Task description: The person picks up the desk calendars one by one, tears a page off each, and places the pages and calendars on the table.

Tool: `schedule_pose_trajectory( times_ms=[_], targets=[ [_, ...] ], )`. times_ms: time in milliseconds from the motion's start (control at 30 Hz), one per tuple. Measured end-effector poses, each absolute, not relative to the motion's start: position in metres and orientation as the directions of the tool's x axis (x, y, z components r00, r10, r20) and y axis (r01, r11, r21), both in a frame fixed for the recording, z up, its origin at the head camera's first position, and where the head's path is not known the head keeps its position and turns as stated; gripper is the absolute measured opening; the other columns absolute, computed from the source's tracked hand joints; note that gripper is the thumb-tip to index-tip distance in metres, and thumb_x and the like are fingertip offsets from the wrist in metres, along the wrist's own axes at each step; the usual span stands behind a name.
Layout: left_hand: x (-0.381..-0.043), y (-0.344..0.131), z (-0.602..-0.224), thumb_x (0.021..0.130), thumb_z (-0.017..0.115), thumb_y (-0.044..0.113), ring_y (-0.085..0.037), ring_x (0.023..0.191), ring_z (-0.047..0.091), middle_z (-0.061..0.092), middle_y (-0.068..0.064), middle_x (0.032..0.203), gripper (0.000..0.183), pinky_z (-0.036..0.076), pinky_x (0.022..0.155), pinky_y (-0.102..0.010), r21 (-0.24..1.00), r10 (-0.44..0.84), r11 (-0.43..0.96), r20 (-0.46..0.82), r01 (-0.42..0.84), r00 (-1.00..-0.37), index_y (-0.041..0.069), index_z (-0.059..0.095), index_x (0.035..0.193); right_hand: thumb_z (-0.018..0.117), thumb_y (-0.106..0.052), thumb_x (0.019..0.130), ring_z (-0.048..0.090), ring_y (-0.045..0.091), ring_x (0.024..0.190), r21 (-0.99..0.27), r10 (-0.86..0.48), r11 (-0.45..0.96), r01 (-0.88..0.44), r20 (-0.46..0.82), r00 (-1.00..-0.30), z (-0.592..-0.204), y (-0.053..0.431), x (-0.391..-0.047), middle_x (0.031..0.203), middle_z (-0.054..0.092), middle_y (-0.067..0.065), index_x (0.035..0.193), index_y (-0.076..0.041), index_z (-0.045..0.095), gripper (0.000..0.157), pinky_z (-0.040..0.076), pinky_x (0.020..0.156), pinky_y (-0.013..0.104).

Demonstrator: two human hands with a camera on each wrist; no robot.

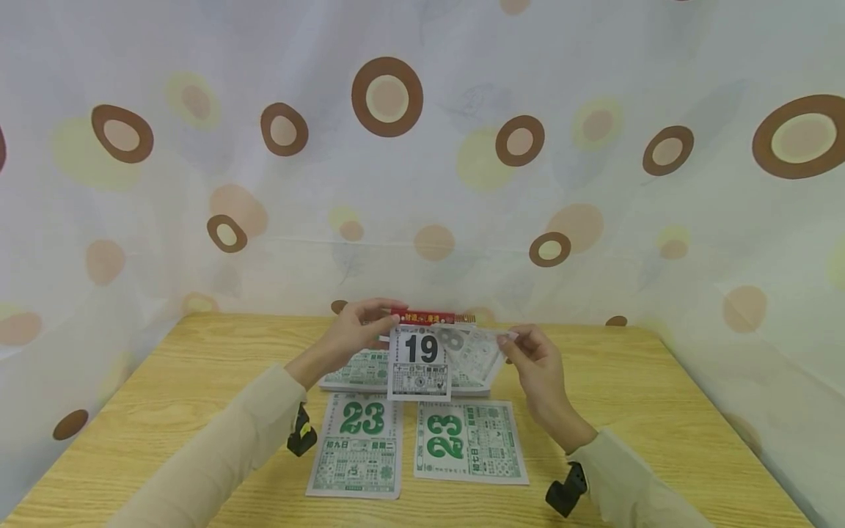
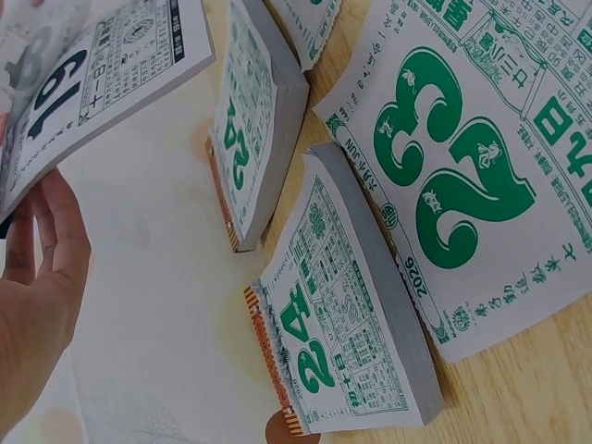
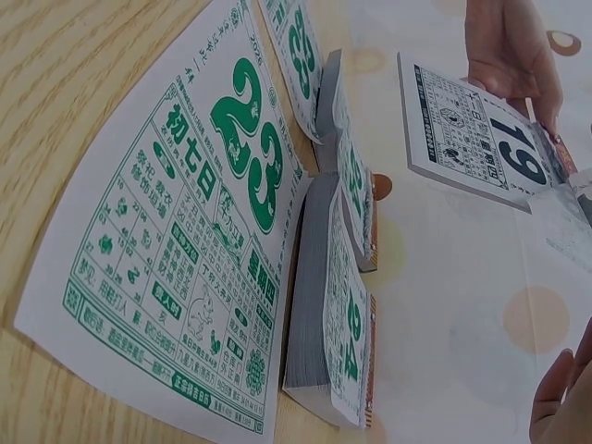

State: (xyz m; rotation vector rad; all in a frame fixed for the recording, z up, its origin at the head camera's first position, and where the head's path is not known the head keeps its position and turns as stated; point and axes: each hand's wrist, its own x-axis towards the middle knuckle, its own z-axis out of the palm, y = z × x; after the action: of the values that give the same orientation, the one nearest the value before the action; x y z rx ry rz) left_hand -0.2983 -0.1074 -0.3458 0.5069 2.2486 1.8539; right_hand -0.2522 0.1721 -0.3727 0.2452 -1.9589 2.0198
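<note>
My left hand (image 1: 356,334) holds a small tear-off calendar (image 1: 420,367) by its red header strip (image 1: 425,317), raised above the table. Its front page carries a black 19. With thumb and fingers, my right hand (image 1: 538,370) pinches a thin page (image 1: 474,350) that stretches rightward from the calendar's top. A grey 8 shows on that page; whether it is still attached I cannot tell. In the left wrist view, my left fingers (image 2: 63,222) support the calendar pad (image 2: 102,92) from behind. The right wrist view shows the 19 page (image 3: 476,134) and part of my right hand (image 3: 562,402).
Two thick calendar pads with green 24s, one left (image 2: 254,120) and one right (image 3: 324,305), lie behind the raised calendar. Nearer on the wooden table (image 1: 231,359) are two loose sheets with green 23s, left (image 1: 356,458) and right (image 1: 488,455). A patterned curtain (image 1: 436,191) hangs behind.
</note>
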Motion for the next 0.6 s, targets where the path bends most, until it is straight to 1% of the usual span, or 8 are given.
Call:
schedule_pose_trajectory(
  times_ms=[333,600],
  targets=[
    [-0.2976,-0.1091,-0.3458,0.091,0.056,0.024,-0.026,0.108,0.058,0.056,-0.011,0.123,0.033,0.053,0.084,-0.037,0.973,0.381,0.166,0.089,0.162,-0.920,0.018,0.055,0.123,0.060,-0.006,0.087,0.051,0.006,0.065,-0.943,0.115,0.004,-0.332,0.331,-0.937,-0.3743,0.1718,-0.2528,0.074,0.056,-0.008,0.092,0.005,0.052,0.014,0.047,0.063,0.020],
    [-0.2970,-0.1083,-0.3460,0.091,0.056,0.025,-0.026,0.108,0.058,0.056,-0.010,0.123,0.033,0.052,0.087,-0.041,0.973,0.370,0.171,0.082,0.155,-0.925,0.019,0.056,0.123,0.060,-0.005,0.087,0.052,0.006,0.066,-0.946,0.119,-0.009,-0.324,0.320,-0.940,-0.3744,0.1720,-0.2524,0.074,0.057,-0.008,0.089,0.000,0.054,0.008,0.047,0.063,0.020]
  ],
)
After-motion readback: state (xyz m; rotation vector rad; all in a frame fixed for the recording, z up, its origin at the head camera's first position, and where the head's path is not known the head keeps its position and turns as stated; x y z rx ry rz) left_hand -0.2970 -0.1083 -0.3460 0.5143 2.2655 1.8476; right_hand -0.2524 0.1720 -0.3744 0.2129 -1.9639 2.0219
